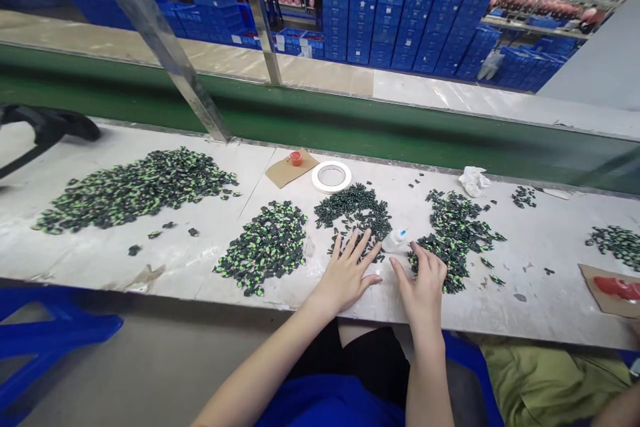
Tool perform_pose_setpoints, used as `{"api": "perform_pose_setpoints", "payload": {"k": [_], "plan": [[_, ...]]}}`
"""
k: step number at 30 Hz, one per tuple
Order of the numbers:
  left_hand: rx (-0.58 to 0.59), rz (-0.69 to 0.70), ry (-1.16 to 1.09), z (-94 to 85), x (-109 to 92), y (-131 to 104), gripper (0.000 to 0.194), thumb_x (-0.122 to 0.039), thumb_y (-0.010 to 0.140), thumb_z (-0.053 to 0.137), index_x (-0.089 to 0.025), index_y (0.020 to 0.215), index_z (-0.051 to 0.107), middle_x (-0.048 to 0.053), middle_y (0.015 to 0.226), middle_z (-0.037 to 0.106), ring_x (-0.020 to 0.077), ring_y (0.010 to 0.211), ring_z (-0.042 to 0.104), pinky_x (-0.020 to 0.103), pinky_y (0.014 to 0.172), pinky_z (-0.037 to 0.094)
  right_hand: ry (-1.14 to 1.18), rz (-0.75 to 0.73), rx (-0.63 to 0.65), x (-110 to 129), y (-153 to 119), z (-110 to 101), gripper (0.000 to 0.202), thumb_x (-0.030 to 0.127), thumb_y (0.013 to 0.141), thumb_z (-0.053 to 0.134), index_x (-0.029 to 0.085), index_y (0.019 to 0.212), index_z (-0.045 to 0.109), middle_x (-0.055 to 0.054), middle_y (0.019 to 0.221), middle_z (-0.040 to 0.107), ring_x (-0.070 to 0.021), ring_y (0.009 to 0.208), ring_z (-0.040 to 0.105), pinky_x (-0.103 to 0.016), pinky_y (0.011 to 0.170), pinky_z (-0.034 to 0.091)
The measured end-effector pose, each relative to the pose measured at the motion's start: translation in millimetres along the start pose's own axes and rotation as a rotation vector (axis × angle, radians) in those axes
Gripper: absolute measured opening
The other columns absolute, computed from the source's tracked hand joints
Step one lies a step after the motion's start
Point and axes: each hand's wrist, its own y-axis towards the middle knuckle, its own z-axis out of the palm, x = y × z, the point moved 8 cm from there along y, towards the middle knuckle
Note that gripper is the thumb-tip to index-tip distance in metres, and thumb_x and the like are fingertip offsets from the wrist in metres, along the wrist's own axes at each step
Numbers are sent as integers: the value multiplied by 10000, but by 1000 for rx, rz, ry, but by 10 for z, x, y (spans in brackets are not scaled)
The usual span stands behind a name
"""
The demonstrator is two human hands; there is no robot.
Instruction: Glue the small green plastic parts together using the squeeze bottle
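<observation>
My left hand [347, 273] lies with its fingers spread at the near edge of a pile of small dark pieces [355, 207]. Curved over the table, my right hand [424, 273] has its thumb and fingers apart, nothing visibly held, beside a pile of black-and-green pieces [453, 233]. Between the hands stands a small whitish bottle [395, 241] with a blue tip, near the right fingertips. Left of my left hand is another black-and-green pile [265, 247]. A white tape roll [345, 183] lies behind the dark pieces.
A larger pile [140, 190] covers the left of the white table [195, 267]. Behind are a red cup [296, 158] on cardboard [285, 173] and crumpled tissue [473, 181]. At right lie more pieces [617, 247] and a red object [615, 287]. A metal post [160, 40] rises at the back.
</observation>
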Motion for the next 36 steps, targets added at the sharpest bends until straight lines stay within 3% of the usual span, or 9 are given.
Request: {"api": "perform_pose_setpoints", "payload": {"k": [7,10,14,19,22,25,27,31,36], "plan": [[38,1,-18,-42,135,-133,690,-615,909,327,-296,1504,183,98,1581,209,357,1446,166,598,1108,230,29,1,38,66,50,211,595,654,879,400,157,1148,587,-158,1041,592,-312,1011,457,-488,894,402],[75,80,-43,-52,71,-167,690,-630,906,311,-306,1502,185,87,1582,209,356,1447,162,601,1115,201,56,15,35,76,94,249,574,646,890,375,151,1080,593,-162,1013,609,-309,989,465,-495,894,404],[72,158,-58,-65,-34,-190,664,-612,919,304,-296,1496,212,92,1581,210,323,1449,171,558,1127,201,128,91,73,28,97,276,496,634,851,454,168,971,577,-158,986,626,-307,983,502,-465,839,449],[46,156,-37,-188,-52,-229,649,-623,894,373,-371,1477,240,65,1578,231,383,1436,159,663,1078,176,185,236,85,-24,59,262,485,636,765,544,184,939,556,-143,974,649,-282,905,602,-417,786,484],[-53,11,-17,-419,177,-238,566,-548,914,413,-362,1443,334,78,1559,277,401,1416,191,686,1046,195,197,300,114,-48,48,304,510,629,727,580,182,971,559,-132,968,665,-274,863,641,-401,767,493],[-210,-315,8,-702,674,-283,379,-331,970,363,-245,1295,539,132,1400,494,329,1294,403,590,1028,294,207,301,131,-56,58,361,523,604,725,590,173,1019,564,-137,989,666,-273,859,649,-400,768,498],[-237,-460,13,-797,965,-309,309,-233,955,386,-208,1130,640,127,1216,618,297,1142,510,501,942,386,202,263,111,-44,75,370,517,606,735,576,169,1013,579,-139,966,663,-280,867,637,-413,782,497],[-88,-390,33,-743,1169,-225,299,-52,860,448,-218,936,686,87,1038,679,297,1060,516,440,857,389,212,227,75,-9,83,348,477,622,730,586,176,897,602,-135,883,656,-289,863,615,-437,796,496],[8,-295,53,-661,1167,-179,393,45,802,397,-205,947,663,95,935,653,276,999,517,418,846,348,502,368,-7,-26,13,282,410,502,708,706,203,935,542,-139,1088,680,-248,975,646,-387,851,502]]}}
